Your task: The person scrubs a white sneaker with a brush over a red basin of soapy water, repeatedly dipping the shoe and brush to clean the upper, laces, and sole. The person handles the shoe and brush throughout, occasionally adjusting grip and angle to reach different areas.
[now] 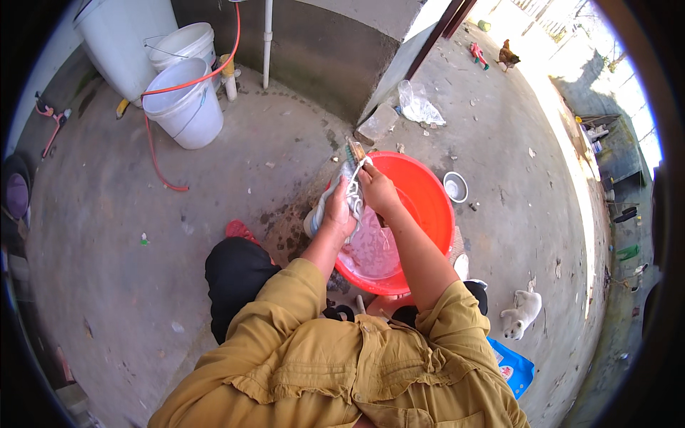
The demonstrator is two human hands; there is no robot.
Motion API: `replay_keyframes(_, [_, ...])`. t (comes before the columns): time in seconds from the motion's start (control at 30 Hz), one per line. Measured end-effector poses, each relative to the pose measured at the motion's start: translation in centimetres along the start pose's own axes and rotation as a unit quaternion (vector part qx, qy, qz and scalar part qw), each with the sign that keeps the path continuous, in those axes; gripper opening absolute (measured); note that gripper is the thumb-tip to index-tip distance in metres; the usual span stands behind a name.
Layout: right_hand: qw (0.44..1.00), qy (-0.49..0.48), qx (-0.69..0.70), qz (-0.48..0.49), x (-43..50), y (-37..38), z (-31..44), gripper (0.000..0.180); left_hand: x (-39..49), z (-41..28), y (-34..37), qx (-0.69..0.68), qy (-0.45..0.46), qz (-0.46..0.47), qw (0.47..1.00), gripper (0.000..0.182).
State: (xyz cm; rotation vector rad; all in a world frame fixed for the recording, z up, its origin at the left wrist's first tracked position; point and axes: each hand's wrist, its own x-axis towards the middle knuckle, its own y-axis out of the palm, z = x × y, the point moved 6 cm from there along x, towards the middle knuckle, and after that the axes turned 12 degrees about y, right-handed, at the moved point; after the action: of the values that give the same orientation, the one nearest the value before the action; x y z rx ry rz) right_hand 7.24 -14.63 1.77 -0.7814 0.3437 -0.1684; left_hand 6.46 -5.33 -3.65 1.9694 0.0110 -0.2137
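Observation:
My left hand (338, 209) grips a wet white lace-up shoe (321, 207) above the left side of a red plastic basin (431, 200). The shoe's pale laces hang loose, and one strand runs up to my right hand (379, 188). That hand is closed around a wooden-backed scrubbing brush (356, 152) with greenish bristles. The brush lies along the far end of the shoe; whether its bristles touch the shoe is hard to tell. Foamy water (372, 251) covers the basin's bottom below both hands.
White buckets (184, 115) and an orange hose (160, 166) stand at the far left. Beyond the basin are a concrete block (377, 124) and a clear plastic bag (420, 104). To the right are a small metal bowl (455, 187), a white puppy (522, 313) and a blue packet (516, 369).

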Motion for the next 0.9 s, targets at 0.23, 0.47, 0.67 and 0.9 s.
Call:
replay_keyframes(0.23, [0.982,-0.005,0.191,0.006,-8.6,-2.3,-1.6,0.047,-0.1,-1.3,0.1,0.061,0.006,-0.073,0.995,0.060])
replay_keyframes(0.47, [0.999,-0.003,0.019,0.033,-7.1,-0.1,1.6,0.045,-0.1,-0.9,-0.4,-0.016,0.002,-0.038,0.999,0.049])
replay_keyframes(0.67, [0.996,-0.045,0.046,0.068,-9.7,0.4,1.8,0.045,0.9,-2.1,-2.4,0.006,-0.005,-0.077,0.997,0.070])
replay_keyframes(0.9, [0.999,-0.037,-0.027,-0.001,-7.1,0.4,3.5,0.045,-0.2,-1.9,-0.9,-0.028,-0.005,-0.018,0.999,0.042])
